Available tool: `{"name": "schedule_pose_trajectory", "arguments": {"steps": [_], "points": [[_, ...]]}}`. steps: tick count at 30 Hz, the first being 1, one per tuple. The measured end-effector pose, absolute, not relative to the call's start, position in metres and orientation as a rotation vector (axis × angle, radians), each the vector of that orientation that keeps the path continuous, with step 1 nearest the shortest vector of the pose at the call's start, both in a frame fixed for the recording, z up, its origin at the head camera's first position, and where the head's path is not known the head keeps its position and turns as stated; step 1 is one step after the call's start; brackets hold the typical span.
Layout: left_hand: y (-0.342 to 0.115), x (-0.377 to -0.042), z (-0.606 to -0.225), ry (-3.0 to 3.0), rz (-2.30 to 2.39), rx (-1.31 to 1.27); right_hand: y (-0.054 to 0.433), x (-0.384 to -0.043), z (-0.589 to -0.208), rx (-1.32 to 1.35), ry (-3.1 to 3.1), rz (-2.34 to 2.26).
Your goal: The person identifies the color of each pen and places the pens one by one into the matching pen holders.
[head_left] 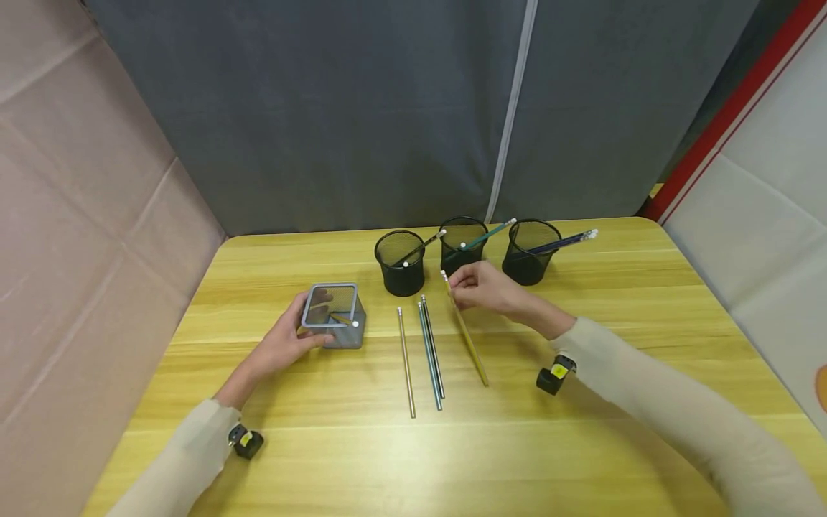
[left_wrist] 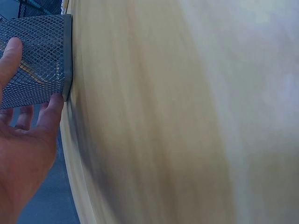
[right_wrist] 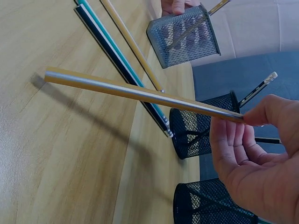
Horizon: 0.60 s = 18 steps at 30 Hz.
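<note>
My left hand (head_left: 284,341) grips a square grey mesh pencil holder (head_left: 349,337) at the table's left, thumb on its near face and fingers round the far side. One yellow pencil leans inside the holder. My right hand (head_left: 481,287) pinches another yellow pencil (head_left: 469,341) near its white eraser end. In the right wrist view this pencil (right_wrist: 140,94) slants over the table, its shadow below it. Between the hands, a yellow pencil (head_left: 406,362), a teal pencil (head_left: 429,359) and a black pencil (head_left: 436,352) lie on the wood, the last two side by side.
Three round black mesh cups stand along the back: the left cup (head_left: 402,281) with black pencils, the middle cup (head_left: 474,253) with teal ones, the right cup (head_left: 526,269) with dark blue ones. A grey curtain (head_left: 323,129) hangs behind the wooden table (head_left: 362,459).
</note>
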<state>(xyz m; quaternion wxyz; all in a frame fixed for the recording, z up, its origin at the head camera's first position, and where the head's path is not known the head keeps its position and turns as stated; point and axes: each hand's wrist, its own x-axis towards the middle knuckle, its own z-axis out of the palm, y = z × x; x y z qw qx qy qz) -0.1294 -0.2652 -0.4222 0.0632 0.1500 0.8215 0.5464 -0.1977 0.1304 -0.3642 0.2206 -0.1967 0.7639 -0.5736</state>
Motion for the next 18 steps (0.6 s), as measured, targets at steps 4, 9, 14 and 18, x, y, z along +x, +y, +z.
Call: {"name": "schedule_pose_trajectory", "arguments": {"steps": [4, 9, 14, 18], "points": [[-0.2649, -0.1287, -0.4217, 2.464, 1.664, 0.440, 0.1319, -0.1967, -0.3619, -0.545, 2.116, -1.605], [-0.2650, -0.1288, -0.4216, 2.461, 1.663, 0.435, 0.1336, -0.1957, -0.3606, -0.564, 2.124, -1.626], [-0.2647, -0.1292, -0.4213, 2.468, 1.660, 0.432, 0.1343, -0.1949, -0.3591, -0.567, 2.117, -1.665], [-0.2642, -0.1291, -0.4210, 2.466, 1.662, 0.433, 0.1344, -0.1945, -0.3580, -0.562, 2.109, -1.698]]}}
